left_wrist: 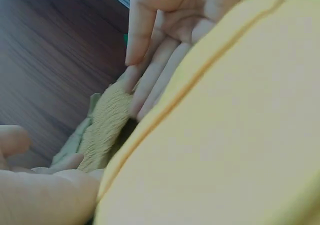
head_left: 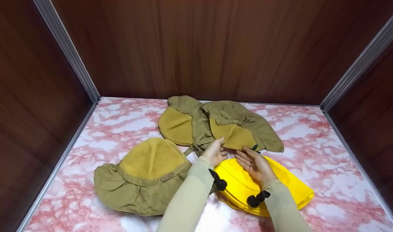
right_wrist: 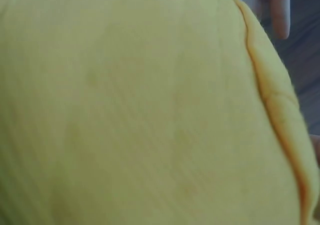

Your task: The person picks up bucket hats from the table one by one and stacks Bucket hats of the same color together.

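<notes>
In the head view a bright yellow hat (head_left: 290,183) lies folded at the front right, with layered edges and a small green leaf (head_left: 255,147) at its top. Over its upper left side is my left hand (head_left: 216,154), fingers relaxed and palm turned inward. My right hand (head_left: 255,162) lies over the hat's upper part with its fingers extended toward the left hand. Nothing shows between the two palms. Yellow cloth (right_wrist: 150,110) fills most of the right wrist view. The left wrist view shows the right hand's fingers (left_wrist: 155,80) beyond the yellow seam.
An olive hat with a mustard knit crown (head_left: 151,158) lies at the left, its brim toward me. Behind the hands, two similar hats (head_left: 177,125) (head_left: 233,133) overlap near the back wall (head_left: 196,48). Brown panels enclose the pink marbled table (head_left: 338,167) on three sides.
</notes>
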Tool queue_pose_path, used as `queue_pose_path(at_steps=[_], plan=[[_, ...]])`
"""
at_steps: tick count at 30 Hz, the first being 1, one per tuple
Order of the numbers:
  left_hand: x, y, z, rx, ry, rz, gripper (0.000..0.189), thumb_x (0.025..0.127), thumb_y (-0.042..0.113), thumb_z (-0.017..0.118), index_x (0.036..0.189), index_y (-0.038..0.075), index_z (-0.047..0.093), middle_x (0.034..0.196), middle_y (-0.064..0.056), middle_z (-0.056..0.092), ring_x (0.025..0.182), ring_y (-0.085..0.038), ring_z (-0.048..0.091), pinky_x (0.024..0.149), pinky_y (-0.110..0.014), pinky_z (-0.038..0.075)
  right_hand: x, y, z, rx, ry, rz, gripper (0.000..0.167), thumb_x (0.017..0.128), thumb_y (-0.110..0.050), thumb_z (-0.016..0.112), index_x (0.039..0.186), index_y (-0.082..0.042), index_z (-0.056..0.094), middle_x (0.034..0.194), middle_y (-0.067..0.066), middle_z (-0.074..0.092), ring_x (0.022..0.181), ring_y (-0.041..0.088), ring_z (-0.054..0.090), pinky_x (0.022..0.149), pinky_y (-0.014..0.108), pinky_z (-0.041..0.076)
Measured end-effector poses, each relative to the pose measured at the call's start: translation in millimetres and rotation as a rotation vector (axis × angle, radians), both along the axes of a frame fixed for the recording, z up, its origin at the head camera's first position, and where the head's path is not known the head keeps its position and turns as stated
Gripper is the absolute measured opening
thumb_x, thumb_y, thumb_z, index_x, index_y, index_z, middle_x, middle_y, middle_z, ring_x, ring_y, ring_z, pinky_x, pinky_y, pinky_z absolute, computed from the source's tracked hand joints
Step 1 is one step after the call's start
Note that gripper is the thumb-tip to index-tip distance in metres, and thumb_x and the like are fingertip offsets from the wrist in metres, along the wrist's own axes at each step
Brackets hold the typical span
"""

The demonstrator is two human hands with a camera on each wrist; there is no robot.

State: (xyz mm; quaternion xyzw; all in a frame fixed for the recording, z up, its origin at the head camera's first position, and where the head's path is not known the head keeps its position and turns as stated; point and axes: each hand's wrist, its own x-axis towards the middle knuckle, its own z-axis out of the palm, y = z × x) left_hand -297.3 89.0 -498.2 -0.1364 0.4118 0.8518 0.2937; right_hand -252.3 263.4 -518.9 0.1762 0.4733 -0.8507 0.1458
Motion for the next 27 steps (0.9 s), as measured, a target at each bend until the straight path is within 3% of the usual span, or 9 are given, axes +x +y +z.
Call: queue_pose_path(at_steps=[5, 8, 12, 15, 17, 19, 22, 25, 27], plan=[[-0.9, 5.5, 1.9, 0.141, -0.014, 0.113, 0.063, 0.108, 0.028, 0.034, 0.155, -0.006, 0.009, 0.163, -0.029, 0.000, 0.151, -0.043, 0.011, 0.125, -0.046, 0.016, -0.1, -1, -0.8, -0.009, -0.022, -0.014, 0.037, 0.104, -0.017, 0.049, 0.137, 0.000, 0.052, 0.117, 0.012, 0.071, 0.113, 0.025, 0.068, 0.107, 0.038, 0.046], [1.9, 7.7, 8.3, 0.183, 0.004, 0.145, 0.065, 0.108, 0.028, 0.034, 0.155, -0.008, 0.007, 0.163, -0.029, -0.003, 0.151, -0.043, 0.011, 0.125, -0.046, 0.016, -0.9, -2, -0.2, 0.012, -0.040, -0.035, 0.036, 0.102, -0.024, 0.054, 0.129, 0.000, 0.058, 0.107, 0.011, 0.074, 0.108, 0.025, 0.070, 0.105, 0.038, 0.049], [9.9, 12.2, 20.3, 0.169, 0.058, 0.126, 0.065, 0.108, 0.028, 0.035, 0.154, -0.009, 0.008, 0.163, -0.029, 0.001, 0.150, -0.041, 0.018, 0.123, -0.044, 0.023, -3.6, 0, 2.2, 0.018, -0.067, -0.034, 0.068, 0.100, -0.045, 0.052, 0.147, 0.003, 0.038, 0.127, 0.016, 0.065, 0.119, 0.026, 0.064, 0.109, 0.037, 0.046], [19.1, 16.2, 30.3, 0.123, 0.119, 0.096, 0.064, 0.108, 0.028, 0.036, 0.154, -0.009, 0.011, 0.163, -0.029, 0.006, 0.149, -0.040, 0.023, 0.121, -0.044, 0.028, -6.2, 3, 5.6, -0.014, -0.073, 0.008, 0.091, 0.096, -0.060, 0.048, 0.156, 0.001, 0.016, 0.152, 0.021, 0.041, 0.135, 0.026, 0.050, 0.115, 0.036, 0.038], [26.9, 19.5, 35.4, 0.087, 0.166, 0.081, 0.063, 0.108, 0.028, 0.037, 0.154, -0.008, 0.013, 0.162, -0.029, 0.009, 0.148, -0.040, 0.026, 0.120, -0.045, 0.031, -7.8, 5, 7.7, -0.037, -0.075, 0.028, 0.101, 0.092, -0.067, 0.047, 0.157, 0.000, 0.009, 0.159, 0.020, 0.028, 0.138, 0.026, 0.045, 0.117, 0.035, 0.037], [36.6, 23.2, 37.8, 0.050, 0.203, 0.067, 0.064, 0.107, 0.028, 0.039, 0.154, -0.008, 0.014, 0.161, -0.030, 0.011, 0.147, -0.041, 0.029, 0.118, -0.047, 0.033, -8.6, 6, 10.0, -0.067, -0.073, 0.041, 0.103, 0.090, -0.071, 0.045, 0.157, -0.001, 0.011, 0.157, 0.019, 0.033, 0.133, 0.023, 0.050, 0.115, 0.032, 0.039], [53.8, 28.7, 37.4, -0.002, 0.240, 0.037, 0.064, 0.107, 0.029, 0.041, 0.153, -0.008, 0.016, 0.160, -0.029, 0.018, 0.145, -0.040, 0.033, 0.116, -0.048, 0.036, -9.7, 5, 13.9, -0.166, -0.077, 0.020, 0.092, 0.091, -0.068, 0.047, 0.153, -0.004, 0.024, 0.141, 0.013, 0.048, 0.114, 0.017, 0.059, 0.104, 0.027, 0.047], [70.4, 33.5, 35.4, -0.006, 0.245, 0.019, 0.064, 0.106, 0.028, 0.044, 0.152, -0.009, 0.020, 0.158, -0.027, 0.025, 0.143, -0.039, 0.037, 0.115, -0.046, 0.038, -10.0, 2, 20.7, -0.293, -0.080, -0.003, 0.060, 0.096, -0.056, 0.051, 0.139, -0.020, 0.030, 0.129, 0.007, 0.041, 0.103, 0.014, 0.054, 0.093, 0.024, 0.049], [79.6, 35.5, 34.5, 0.016, 0.244, 0.030, 0.062, 0.105, 0.026, 0.046, 0.151, -0.009, 0.023, 0.157, -0.028, 0.029, 0.142, -0.038, 0.039, 0.114, -0.046, 0.040, -9.9, 0, 26.4, -0.344, -0.087, 0.003, 0.047, 0.100, -0.045, 0.051, 0.129, -0.017, 0.028, 0.125, 0.008, 0.033, 0.101, 0.015, 0.050, 0.090, 0.024, 0.048]])
